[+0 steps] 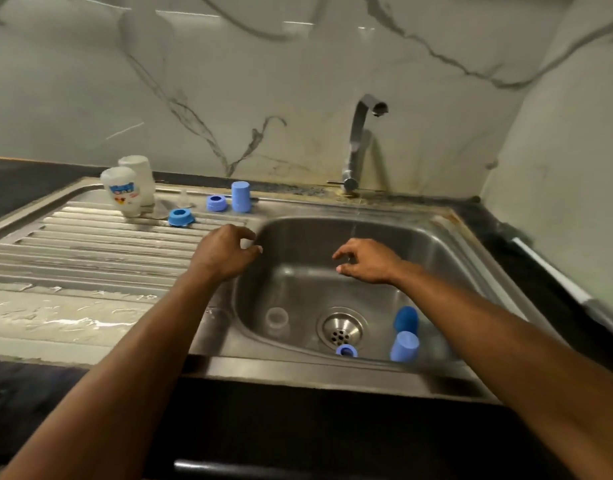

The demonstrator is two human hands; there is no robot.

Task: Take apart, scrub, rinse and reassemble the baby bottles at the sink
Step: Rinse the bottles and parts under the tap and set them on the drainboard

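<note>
Both hands empty, fingers loosely curled, holding nothing. Left hand hovers over the sink basin's left rim; right hand hangs above the basin's middle. A thin water stream falls from the tap behind the basin, just left of the right hand.

In the basin: clear nipple left of the drain, blue ring in front of it, 2 blue caps to its right.

On the drainboard, left of the basin: 2 upturned bottles at the back, 2 blue collars, 1 blue cap, a small clear nipple btwn bottles & collars.
</note>
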